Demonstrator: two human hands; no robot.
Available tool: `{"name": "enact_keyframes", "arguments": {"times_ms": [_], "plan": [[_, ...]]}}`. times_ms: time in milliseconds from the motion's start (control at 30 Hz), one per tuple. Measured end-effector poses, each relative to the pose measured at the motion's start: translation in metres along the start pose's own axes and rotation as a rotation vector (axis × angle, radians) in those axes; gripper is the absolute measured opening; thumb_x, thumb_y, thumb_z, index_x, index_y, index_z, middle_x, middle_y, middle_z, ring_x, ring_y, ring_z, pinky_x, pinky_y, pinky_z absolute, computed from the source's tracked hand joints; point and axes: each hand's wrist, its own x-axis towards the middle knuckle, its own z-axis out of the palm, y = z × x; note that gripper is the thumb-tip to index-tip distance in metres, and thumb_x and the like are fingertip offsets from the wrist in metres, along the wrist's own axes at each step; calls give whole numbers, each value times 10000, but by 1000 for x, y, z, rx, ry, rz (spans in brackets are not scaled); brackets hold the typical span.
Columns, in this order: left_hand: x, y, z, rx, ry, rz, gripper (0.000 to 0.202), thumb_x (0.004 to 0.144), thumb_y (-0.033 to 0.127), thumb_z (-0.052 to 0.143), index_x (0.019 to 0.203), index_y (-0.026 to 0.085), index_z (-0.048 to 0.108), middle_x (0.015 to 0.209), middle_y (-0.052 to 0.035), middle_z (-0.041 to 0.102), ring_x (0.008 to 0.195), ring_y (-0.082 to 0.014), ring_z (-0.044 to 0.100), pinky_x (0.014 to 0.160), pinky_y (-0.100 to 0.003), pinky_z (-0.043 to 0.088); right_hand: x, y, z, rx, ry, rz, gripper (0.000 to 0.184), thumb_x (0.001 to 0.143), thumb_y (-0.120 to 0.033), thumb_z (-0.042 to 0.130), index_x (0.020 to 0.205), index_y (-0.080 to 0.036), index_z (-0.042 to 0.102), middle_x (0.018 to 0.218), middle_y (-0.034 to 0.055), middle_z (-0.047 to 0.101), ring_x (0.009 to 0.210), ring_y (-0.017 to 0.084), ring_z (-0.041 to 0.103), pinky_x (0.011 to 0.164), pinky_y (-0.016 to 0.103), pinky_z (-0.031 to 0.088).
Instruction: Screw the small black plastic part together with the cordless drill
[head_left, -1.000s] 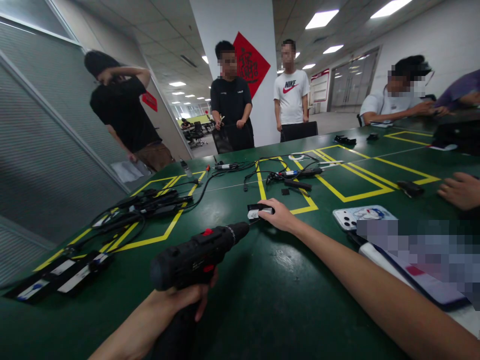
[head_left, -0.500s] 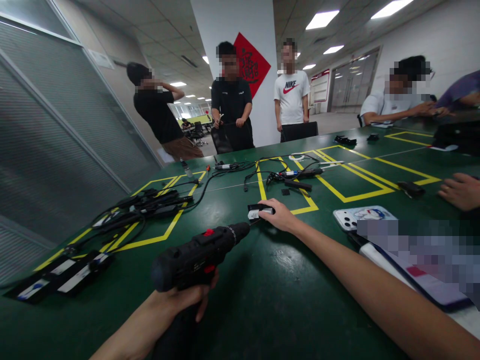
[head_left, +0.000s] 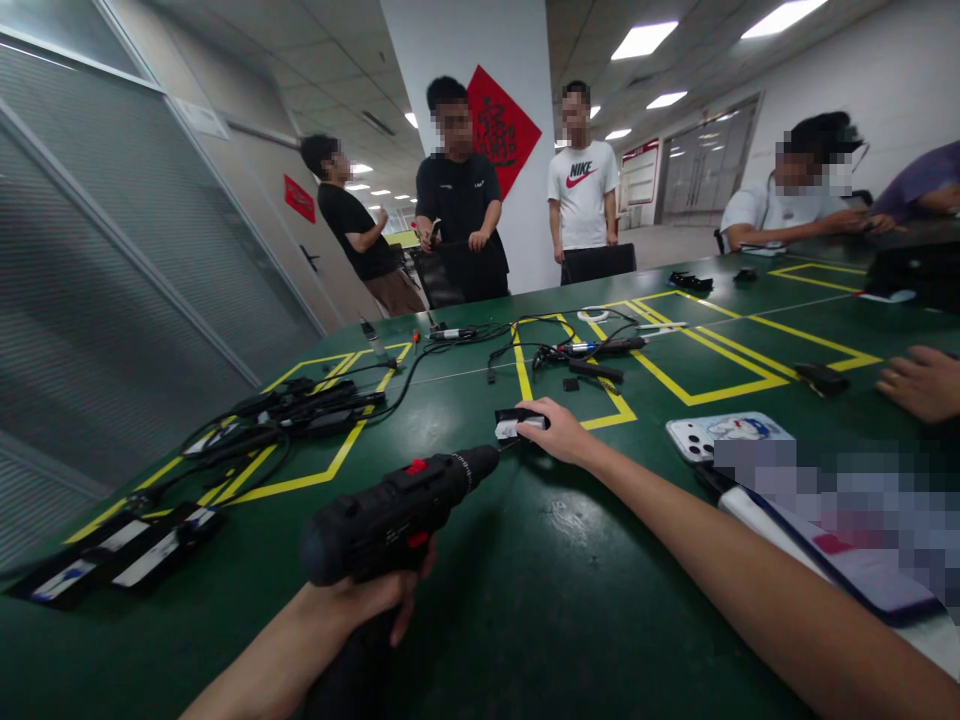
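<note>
My left hand (head_left: 375, 602) is wrapped round the handle of a black cordless drill (head_left: 394, 515) with red buttons. The drill points up and to the right, and its thin bit reaches the near side of a small black-and-white part (head_left: 508, 424). Whether the bit actually touches that part I cannot tell. My right hand (head_left: 556, 430) grips the small part from its right side and keeps it on the green table (head_left: 480, 640); the fingers hide much of it.
Black cables and devices (head_left: 300, 415) lie on the left, near flat black-and-white pieces (head_left: 154, 555). Beyond my right hand are more cabled tools (head_left: 592, 348). A phone (head_left: 727, 428) lies on the right, and another person's hand (head_left: 922, 383) rests at the right edge.
My hands, the drill and the small part look almost unchanged. In the background, the person at the left has shifted to the right and lowered an arm.
</note>
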Motion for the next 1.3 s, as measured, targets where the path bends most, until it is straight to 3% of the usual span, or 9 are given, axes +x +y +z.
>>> {"name": "enact_keyframes", "arguments": {"times_ms": [133, 267, 867, 1033, 1300], "plan": [[3, 0, 0, 8, -70, 47, 385, 703, 404, 662, 990, 183, 531, 772, -26, 600, 433, -137, 553, 425, -259, 398, 0, 0, -1, 5, -6, 1, 414, 802, -377, 599, 1178, -205, 600, 1092, 72, 566, 952, 171, 569, 900, 307, 409], [2, -4, -2, -2, -31, 41, 399, 757, 418, 608, 1075, 196, 513, 840, -44, 618, 470, -135, 550, 466, -277, 421, 0, 0, 0, 6, -6, -1, 404, 806, -371, 592, 1175, -207, 601, 1098, 72, 564, 965, 173, 566, 907, 309, 407], [3, -3, -1, 17, 15, 16, 397, 692, 421, 658, 991, 173, 575, 804, -52, 628, 455, -149, 550, 436, -283, 448, 1, -1, 0, 4, -4, 14, 409, 796, -371, 608, 1175, -217, 603, 1087, 65, 565, 962, 168, 564, 897, 303, 410], [4, 2, 0, 0, -57, 51, 412, 716, 381, 657, 1053, 191, 516, 810, -38, 612, 448, -145, 568, 420, -261, 443, 0, -1, -1, -5, -8, 1, 403, 805, -380, 597, 1170, -212, 605, 1087, 68, 565, 965, 170, 564, 905, 304, 408], [-2, 8, 5, 3, -6, 37, 449, 728, 400, 634, 1082, 187, 459, 819, -41, 616, 451, -133, 547, 453, -269, 424, 0, 2, 0, -6, -1, -12, 413, 805, -384, 595, 1179, -208, 599, 1082, 71, 563, 962, 172, 564, 901, 308, 410]]}}
